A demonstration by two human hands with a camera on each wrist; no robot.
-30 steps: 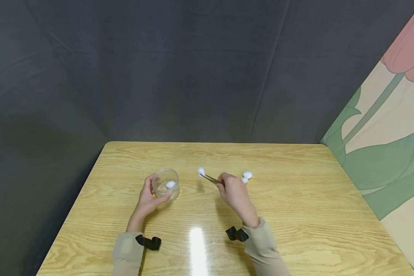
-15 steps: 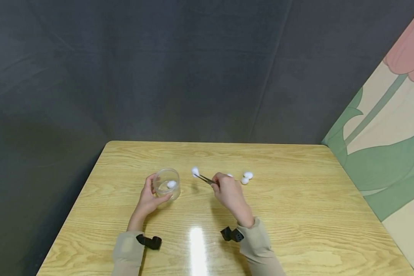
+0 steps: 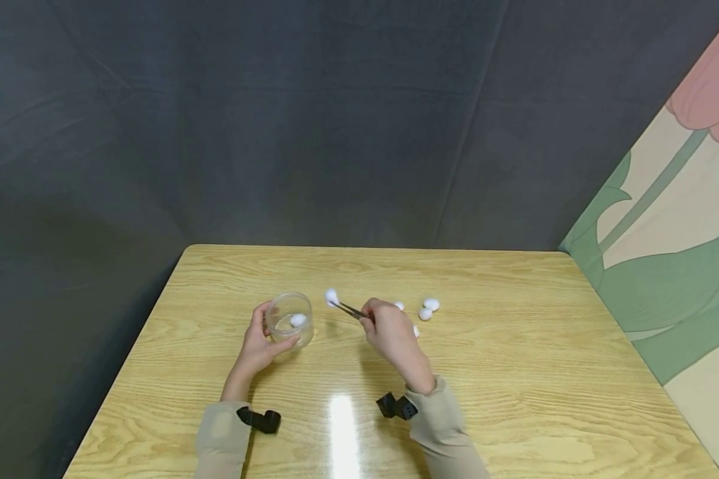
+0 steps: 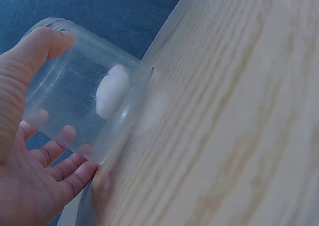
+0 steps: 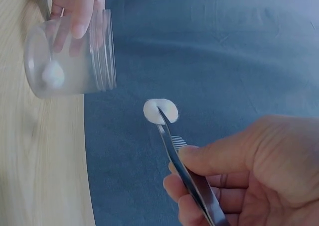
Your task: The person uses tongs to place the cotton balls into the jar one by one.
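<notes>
**Right hand [image 3: 392, 336] and tweezers [image 3: 352, 311] shift left, nearer the jar [image 3: 304, 334]**

Pinched at the tweezers' tips, the cotton ball [image 3: 331, 297] hangs just right of the clear jar, outside it, beyond the fingers of the right hand, to their far left. Four loose balls [image 3: 431, 304] show to the right of that hand, where only three show half a second earlier; it covers part of the nearest one.

Its forearm comes in from the near right and slants toward the far left; thumb and curled fingers grip the tweezers. From the near left the left hand [image 3: 260, 346] holds the jar, thumb on the near side, fingers round the left. Whether the jar's base bears on the worktop [image 3: 515, 332] I cannot tell.

Only the right wrist view shows the ridged grip [image 5: 178, 142] on the tweezers and how their tips press into the cotton. Through the jar's wall, the left wrist view shows the left fingertips [image 4: 66, 134] and an inner ball [image 4: 112, 91] close to the base.
</notes>
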